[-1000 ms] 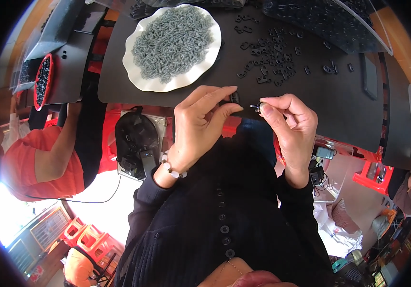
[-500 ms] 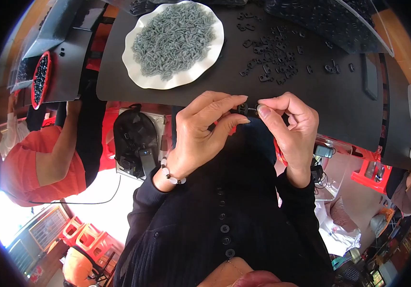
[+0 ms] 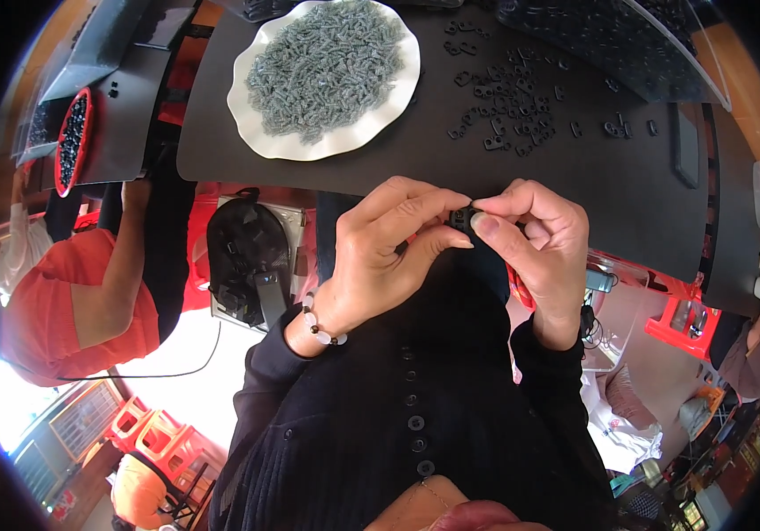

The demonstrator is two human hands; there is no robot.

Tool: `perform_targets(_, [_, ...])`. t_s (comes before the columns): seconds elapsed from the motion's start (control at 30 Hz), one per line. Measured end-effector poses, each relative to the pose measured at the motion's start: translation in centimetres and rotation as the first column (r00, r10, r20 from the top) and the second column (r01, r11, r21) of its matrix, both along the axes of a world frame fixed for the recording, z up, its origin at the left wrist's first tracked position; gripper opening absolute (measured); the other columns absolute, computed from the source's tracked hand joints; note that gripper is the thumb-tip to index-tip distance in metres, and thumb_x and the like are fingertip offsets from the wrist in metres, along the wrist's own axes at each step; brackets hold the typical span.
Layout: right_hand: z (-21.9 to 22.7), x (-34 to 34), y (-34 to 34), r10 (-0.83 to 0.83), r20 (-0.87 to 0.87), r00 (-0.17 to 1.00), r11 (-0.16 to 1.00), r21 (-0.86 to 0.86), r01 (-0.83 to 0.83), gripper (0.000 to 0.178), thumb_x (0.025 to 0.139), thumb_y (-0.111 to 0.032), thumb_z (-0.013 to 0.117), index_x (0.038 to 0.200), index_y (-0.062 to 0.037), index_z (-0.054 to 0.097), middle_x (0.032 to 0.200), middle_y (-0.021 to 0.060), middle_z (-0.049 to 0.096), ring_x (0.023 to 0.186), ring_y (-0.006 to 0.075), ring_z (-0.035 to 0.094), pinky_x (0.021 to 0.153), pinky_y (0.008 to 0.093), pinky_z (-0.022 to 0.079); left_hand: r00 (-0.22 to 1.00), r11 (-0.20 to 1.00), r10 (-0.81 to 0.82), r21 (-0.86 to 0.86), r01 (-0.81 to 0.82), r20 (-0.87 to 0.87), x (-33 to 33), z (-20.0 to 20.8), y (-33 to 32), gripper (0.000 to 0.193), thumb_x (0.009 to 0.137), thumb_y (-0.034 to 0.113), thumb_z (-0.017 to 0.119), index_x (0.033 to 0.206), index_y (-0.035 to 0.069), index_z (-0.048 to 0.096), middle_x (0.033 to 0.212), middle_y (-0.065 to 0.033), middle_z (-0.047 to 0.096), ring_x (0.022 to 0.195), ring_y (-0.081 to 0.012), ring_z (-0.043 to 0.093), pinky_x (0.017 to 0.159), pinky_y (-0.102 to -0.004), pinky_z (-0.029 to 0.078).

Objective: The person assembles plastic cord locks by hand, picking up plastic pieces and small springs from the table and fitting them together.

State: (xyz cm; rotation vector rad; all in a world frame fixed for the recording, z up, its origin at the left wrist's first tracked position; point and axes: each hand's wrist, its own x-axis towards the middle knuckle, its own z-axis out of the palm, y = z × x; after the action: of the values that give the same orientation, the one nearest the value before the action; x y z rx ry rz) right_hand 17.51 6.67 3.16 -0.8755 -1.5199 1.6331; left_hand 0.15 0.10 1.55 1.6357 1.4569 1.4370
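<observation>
My left hand, with a beaded bracelet at the wrist, pinches a small black plastic part between thumb and fingers in front of the table edge. Thumb and forefinger of my right hand close on a tiny black piece, mostly hidden, pressed against that part's right end. Beyond my hands, a white wavy-rimmed plate holds a heap of small metal springs. Small black plastic pieces lie scattered on the table to the right of the plate.
The dark table carries a clear bin of black parts at the far right and a flat dark phone-like object. A black bag sits below the edge. Left, another person sits near a red tray.
The gap between my hands has closed. A spring visible between them before is now out of sight, and my left hand has shifted slightly right toward my right fingertips.
</observation>
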Motion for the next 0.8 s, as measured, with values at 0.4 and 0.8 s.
perform_targets(0.4, [0.1, 0.7, 0.4, 0.101, -0.206, 0.973, 0.956, -0.249, -0.152, 0.008, 0.086, -0.001, 0.073, 0.091, 0.0024, 0.069, 0.080, 0.0043, 0.068, 0.074, 0.0052, 0.062, 0.068, 0.0181, 0.048, 0.999, 0.999, 0.020, 0.028, -0.022, 0.043, 0.3, 0.2, -0.6, 0.031, 0.069, 0.015, 0.085, 0.097, 0.008, 0.074, 0.081, -0.0014, 0.063, 0.070, -0.0180, 0.054, 0.062, -0.0305, 0.044])
perform_targets(0.8, [2.0, 0.9, 0.5, 0.059, 0.080, 0.995, 0.990, -0.135, -0.048, 0.004, 0.080, 0.000, 0.072, 0.083, 0.0019, 0.070, 0.072, 0.0028, 0.065, 0.065, 0.0040, 0.054, 0.062, 0.0196, 0.041, 0.992, 0.994, 0.017, 0.113, -0.003, -0.124, -0.1, 0.0, -0.5, 0.034, 0.069, 0.015, 0.085, 0.100, 0.005, 0.074, 0.087, -0.0042, 0.064, 0.071, -0.0155, 0.058, 0.061, -0.0267, 0.047])
